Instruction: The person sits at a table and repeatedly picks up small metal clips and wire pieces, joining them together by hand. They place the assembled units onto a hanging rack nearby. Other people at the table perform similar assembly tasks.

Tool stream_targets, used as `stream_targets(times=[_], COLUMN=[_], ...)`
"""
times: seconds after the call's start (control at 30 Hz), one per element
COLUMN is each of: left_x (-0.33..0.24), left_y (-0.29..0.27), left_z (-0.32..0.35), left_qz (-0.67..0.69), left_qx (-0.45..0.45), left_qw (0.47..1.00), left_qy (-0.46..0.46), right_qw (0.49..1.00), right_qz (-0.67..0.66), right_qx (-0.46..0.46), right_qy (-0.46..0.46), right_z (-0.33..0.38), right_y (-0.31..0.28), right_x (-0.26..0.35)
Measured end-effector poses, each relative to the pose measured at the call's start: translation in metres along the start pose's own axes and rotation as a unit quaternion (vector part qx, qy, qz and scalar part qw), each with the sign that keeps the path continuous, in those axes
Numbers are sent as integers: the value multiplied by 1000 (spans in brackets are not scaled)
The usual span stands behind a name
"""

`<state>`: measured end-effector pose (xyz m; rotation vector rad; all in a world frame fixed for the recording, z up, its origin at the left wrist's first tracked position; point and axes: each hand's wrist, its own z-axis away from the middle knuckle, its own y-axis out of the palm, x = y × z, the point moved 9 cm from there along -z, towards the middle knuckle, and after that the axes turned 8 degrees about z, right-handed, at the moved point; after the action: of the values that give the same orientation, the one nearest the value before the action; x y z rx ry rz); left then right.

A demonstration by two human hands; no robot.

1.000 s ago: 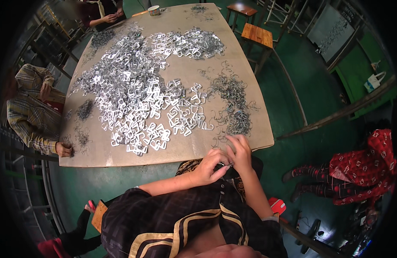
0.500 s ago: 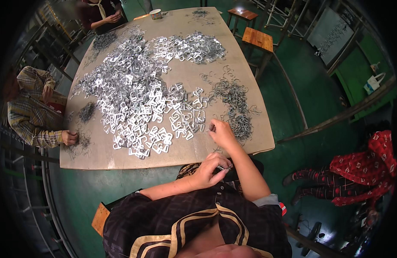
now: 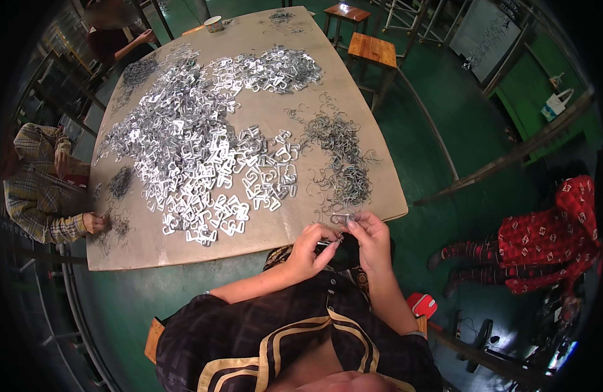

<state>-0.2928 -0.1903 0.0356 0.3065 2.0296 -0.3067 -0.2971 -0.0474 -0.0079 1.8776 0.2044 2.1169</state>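
Tabletop, tan, centre of frame. Large heap of shiny metal clips across its left and middle. Dark wire pile, right of centre. Paper cup at top edge. Two wooden stools, upper right. Green floor. Person in plaid sleeve, far left. Person in red patterned clothes, right.

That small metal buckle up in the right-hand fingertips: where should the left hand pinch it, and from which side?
Probably the free end of the metal buckle, coming from the person's left. The right hand pinches its right end at the table edge, so only the left part shows clear. The left hand sits just below, holding what looks like a thin wire piece.
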Motion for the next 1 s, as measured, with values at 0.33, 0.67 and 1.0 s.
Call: stream_targets(times=[0.33,0.67,1.0], left_x=[6,65,106], left_y=[5,-54,-33], left_z=[3,-44,-69], left_qz=[-86,-338,-573], left_qx=[18,-18,119], left_qw=[996,941,810], left_qy=[-10,-23,-43], right_qw=[998,983,971], right_qz=[-4,103,160], right_qx=[-64,-106,-103], right_qy=[-20,-113,-143], right_z=[30,49,57], right_y=[-3,-17,-22], right_x=[5,16,23])
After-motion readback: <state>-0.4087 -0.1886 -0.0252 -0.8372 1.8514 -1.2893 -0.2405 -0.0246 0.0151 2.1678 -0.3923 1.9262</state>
